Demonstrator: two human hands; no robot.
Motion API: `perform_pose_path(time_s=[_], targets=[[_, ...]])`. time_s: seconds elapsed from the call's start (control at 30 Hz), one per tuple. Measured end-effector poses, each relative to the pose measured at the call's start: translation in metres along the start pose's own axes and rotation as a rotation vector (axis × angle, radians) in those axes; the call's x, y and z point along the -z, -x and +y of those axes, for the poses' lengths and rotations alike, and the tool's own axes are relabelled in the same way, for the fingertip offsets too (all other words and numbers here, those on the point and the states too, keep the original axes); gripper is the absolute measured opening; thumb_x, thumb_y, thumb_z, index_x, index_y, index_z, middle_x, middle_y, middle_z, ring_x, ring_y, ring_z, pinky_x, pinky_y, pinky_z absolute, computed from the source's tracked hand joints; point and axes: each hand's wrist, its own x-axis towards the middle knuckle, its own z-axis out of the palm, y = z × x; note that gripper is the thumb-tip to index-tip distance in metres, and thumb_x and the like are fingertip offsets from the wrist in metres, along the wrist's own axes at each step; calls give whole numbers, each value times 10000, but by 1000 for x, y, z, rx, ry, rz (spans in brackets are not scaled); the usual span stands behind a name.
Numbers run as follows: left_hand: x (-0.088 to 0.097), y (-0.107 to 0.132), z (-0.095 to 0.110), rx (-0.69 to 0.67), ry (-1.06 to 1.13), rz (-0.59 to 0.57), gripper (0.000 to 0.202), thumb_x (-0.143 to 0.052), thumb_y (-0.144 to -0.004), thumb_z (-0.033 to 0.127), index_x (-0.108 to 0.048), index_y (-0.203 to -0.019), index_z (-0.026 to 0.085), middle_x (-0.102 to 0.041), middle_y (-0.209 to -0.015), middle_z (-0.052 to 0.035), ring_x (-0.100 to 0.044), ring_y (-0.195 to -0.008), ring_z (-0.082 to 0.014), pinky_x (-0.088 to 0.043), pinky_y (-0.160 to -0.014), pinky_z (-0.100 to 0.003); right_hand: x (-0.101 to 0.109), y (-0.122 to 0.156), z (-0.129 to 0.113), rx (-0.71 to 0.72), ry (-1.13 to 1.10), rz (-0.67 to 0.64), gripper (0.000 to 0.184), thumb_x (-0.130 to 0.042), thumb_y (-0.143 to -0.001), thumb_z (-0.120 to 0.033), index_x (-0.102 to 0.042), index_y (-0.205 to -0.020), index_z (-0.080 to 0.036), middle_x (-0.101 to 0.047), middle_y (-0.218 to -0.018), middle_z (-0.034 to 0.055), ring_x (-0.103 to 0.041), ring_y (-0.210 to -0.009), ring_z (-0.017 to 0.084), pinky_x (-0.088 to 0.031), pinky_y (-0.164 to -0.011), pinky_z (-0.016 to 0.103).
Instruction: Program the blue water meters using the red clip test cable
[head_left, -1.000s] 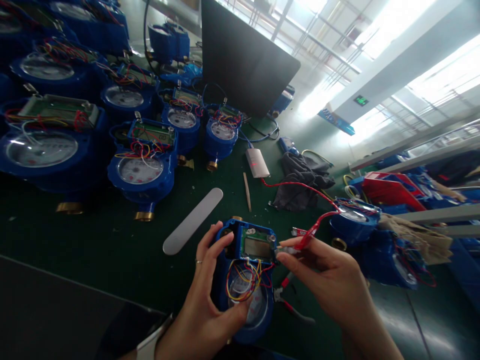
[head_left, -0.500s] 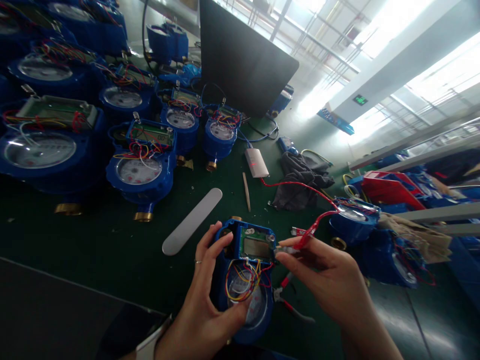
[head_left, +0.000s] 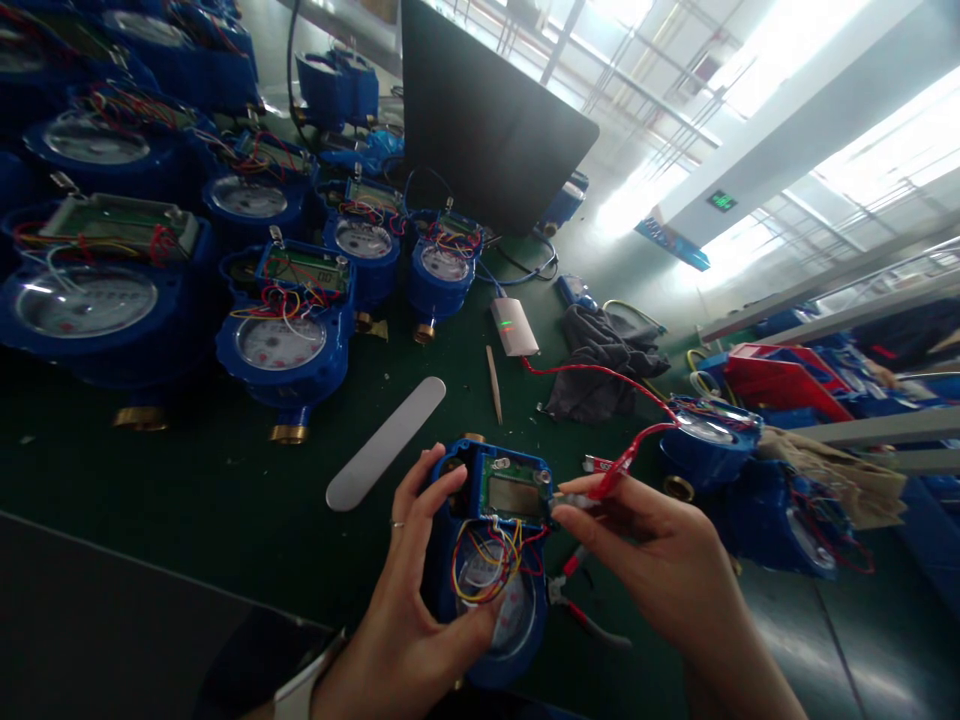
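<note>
A blue water meter with an open top lies near the front of the green table. Its green circuit board with a small display and coloured wires show. My left hand wraps round the meter's left side, thumb at the lower edge. My right hand pinches a small connector at the board's right edge. A red cable runs from that connector back to a small white box with a green light.
Several blue meters with exposed wiring crowd the left and back. A grey flat strip, a wooden stick, a dark cloth, red-handled pliers and a black monitor stand around. More meters and red bins lie right.
Both hands and the meter have stayed put. The light on the small white box has gone from red to green.
</note>
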Motion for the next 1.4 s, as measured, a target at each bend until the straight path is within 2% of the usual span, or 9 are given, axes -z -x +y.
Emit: perform_pose_path(time_s=[0.43,0.73,1.07,1.4], targets=[[-1,0,-3,-23,-34,15,734,-692,-849,296,-302,-1458,424,-187,-1608,-20,-203,-1497,-323,-394,-1137,-515,3,-2,5,37,21,-39,128,-782,-751,-325,-763,-833,-229,-776,-718,3,-723,-588,164,-594,-522,213],[0,1,-4,-31,-38,24,713,-690,-852,334,-314,-1452,421,-200,-1603,-12,-208,-1496,-306,-409,-1132,-491,2,-3,6,43,6,-25,134,-787,-743,-330,-764,-825,-227,-772,-708,6,-719,-583,164,-588,-516,214],[-1,1,-4,-23,-42,20,720,-681,-854,334,-300,-1458,434,-197,-1605,-14,-210,-1495,-321,-397,-1130,-533,3,-2,5,49,-3,-38,128,-786,-746,-324,-758,-820,-223,-769,-702,3,-714,-567,152,-579,-495,195],[-1,0,-1,-28,-41,24,716,-680,-863,329,-290,-1453,446,-199,-1602,-11,-204,-1499,-313,-392,-1137,-521,2,-2,6,54,0,-22,118,-787,-740,-308,-762,-821,-225,-772,-705,4,-721,-582,155,-587,-523,197]])
